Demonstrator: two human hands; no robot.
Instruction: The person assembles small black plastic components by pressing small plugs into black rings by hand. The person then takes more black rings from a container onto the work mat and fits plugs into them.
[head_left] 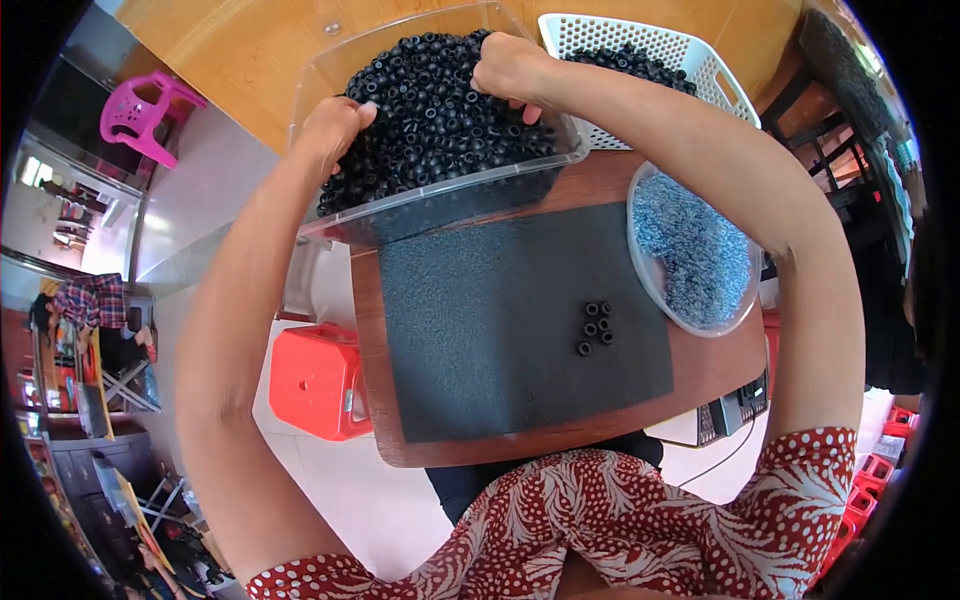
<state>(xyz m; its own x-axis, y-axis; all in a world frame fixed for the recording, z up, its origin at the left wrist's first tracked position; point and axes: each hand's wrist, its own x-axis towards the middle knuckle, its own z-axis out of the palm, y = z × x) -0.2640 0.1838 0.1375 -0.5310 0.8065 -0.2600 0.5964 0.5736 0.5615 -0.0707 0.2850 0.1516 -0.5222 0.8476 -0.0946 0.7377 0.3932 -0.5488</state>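
A clear plastic bin (440,203) stands at the far side of the small table, heaped with small black ring-shaped pieces (425,110). My left hand (338,130) is over the bin's left part with its fingers curled down against the pieces. Across the heap, my right hand (512,72) is bent inward at the upper right, its fingers closed. What either hand holds is hidden. On a dark mat (540,385) in front of the bin lie several loose black rings (597,327) in a small cluster. Fine bluish grains (445,300) are spread over the mat's left half.
Right of the mat stands a round clear tub (648,278) of tiny blue bits. A white perforated basket (715,65) with more black pieces sits behind it, under my right forearm. A red stool (315,380) is left of the table; a pink chair (140,115) stands farther off.
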